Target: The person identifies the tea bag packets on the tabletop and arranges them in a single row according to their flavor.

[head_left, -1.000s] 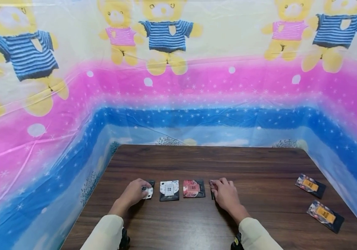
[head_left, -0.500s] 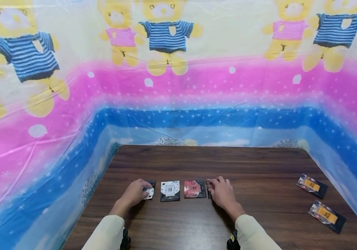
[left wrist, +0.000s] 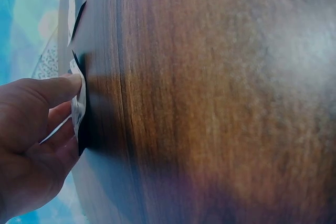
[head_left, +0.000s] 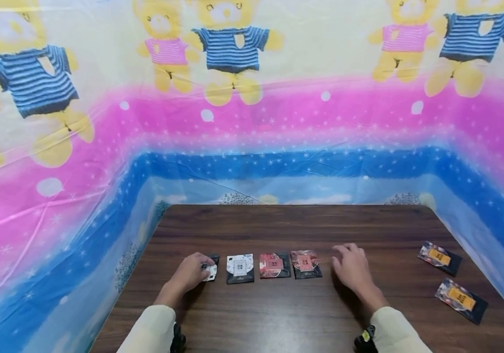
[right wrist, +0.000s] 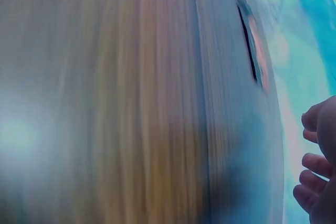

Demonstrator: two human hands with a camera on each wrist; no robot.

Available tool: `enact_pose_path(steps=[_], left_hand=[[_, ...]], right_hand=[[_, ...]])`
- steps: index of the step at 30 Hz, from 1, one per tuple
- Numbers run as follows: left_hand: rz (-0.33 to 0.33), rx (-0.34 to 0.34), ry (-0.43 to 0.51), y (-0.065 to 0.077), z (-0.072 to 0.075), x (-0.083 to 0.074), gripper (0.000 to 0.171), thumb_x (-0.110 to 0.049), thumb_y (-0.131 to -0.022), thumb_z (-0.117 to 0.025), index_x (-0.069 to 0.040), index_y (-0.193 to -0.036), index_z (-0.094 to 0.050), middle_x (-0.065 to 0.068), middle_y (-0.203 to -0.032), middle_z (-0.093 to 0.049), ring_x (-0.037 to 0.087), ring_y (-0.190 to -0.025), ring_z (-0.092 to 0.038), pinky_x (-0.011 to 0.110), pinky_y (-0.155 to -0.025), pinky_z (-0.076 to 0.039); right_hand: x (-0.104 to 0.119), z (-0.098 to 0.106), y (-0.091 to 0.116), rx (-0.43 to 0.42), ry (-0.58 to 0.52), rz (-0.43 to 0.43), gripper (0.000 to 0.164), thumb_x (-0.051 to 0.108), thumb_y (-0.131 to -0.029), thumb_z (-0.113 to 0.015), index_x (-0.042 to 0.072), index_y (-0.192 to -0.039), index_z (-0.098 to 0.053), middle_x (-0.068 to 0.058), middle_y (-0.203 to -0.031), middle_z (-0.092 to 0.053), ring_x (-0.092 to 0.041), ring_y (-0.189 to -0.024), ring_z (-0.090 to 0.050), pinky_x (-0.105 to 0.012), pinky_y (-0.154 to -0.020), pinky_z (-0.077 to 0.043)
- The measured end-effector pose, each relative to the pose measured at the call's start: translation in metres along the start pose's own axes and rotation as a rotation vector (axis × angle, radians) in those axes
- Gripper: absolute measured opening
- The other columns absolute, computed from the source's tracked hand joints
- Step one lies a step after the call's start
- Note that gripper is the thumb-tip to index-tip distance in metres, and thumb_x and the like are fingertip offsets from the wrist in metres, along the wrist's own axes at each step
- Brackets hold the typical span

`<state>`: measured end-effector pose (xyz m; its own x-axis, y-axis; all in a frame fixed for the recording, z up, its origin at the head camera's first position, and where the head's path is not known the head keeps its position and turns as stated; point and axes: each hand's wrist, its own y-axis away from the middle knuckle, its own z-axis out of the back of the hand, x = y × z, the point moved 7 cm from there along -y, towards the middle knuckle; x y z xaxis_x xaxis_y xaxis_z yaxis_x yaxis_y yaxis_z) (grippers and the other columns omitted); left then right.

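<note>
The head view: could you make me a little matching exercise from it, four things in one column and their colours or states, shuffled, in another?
Things:
1. Left-end packet of the row
2. Right-end packet of the row
3. Lower of the two packets on the far right
4. Tabletop

Colours or states:
A. Patterned and black, with an orange middle
B. Dark brown, wood-grained
C. Held in the left grip
D. Red and black, with the right grip beside it but not touching

Right pairs: 1-C, 2-D, 3-A, 4-B
</note>
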<state>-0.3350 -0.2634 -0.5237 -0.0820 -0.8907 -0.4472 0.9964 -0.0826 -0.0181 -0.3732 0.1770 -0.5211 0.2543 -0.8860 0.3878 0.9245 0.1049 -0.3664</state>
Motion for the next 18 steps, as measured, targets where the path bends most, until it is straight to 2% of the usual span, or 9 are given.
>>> enact_pose_path(steps=[3,9,14,18], left_hand=[[0.008,0.003,0.002,0.001,0.000,0.000,0.019,-0.003,-0.089,-0.074,-0.012,-0.106,-0.076,0.013,-0.120,-0.067,0.035,-0.116,-0.064,0.052,-0.098,-0.053],[0.008,-0.001,-0.001,0.001,-0.001,0.001,0.020,-0.004,-0.088,-0.075,-0.012,-0.106,-0.077,0.013,-0.119,-0.068,0.034,-0.115,-0.064,0.051,-0.099,-0.052],[0.010,0.010,0.001,0.000,0.000,0.001,0.019,-0.005,-0.089,-0.075,-0.012,-0.107,-0.077,0.013,-0.119,-0.068,0.034,-0.115,-0.064,0.052,-0.099,-0.052],[0.012,0.016,-0.002,-0.001,0.002,0.000,0.019,-0.006,-0.090,-0.074,-0.012,-0.107,-0.076,0.013,-0.121,-0.067,0.035,-0.117,-0.063,0.053,-0.100,-0.051]], right_hand=[[-0.033,0.019,0.009,-0.020,0.027,-0.057,0.031,0.013,-0.090,-0.068,0.000,-0.118,-0.071,-0.032,-0.118,-0.065,-0.053,-0.106,-0.058,-0.062,-0.088,-0.047],[-0.105,0.053,0.030,-0.005,0.096,-0.259,0.037,0.017,-0.095,-0.060,-0.004,-0.125,-0.064,-0.040,-0.127,-0.054,-0.061,-0.111,-0.049,-0.070,-0.085,-0.043],[-0.157,0.074,0.047,0.043,0.135,-0.473,0.044,0.018,-0.097,-0.054,-0.007,-0.132,-0.057,-0.042,-0.135,-0.045,-0.062,-0.120,-0.040,-0.072,-0.095,-0.037],[-0.187,0.082,0.063,0.126,0.145,-0.680,0.051,0.020,-0.097,-0.049,-0.007,-0.141,-0.048,-0.042,-0.142,-0.036,-0.061,-0.126,-0.032,-0.071,-0.100,-0.033]])
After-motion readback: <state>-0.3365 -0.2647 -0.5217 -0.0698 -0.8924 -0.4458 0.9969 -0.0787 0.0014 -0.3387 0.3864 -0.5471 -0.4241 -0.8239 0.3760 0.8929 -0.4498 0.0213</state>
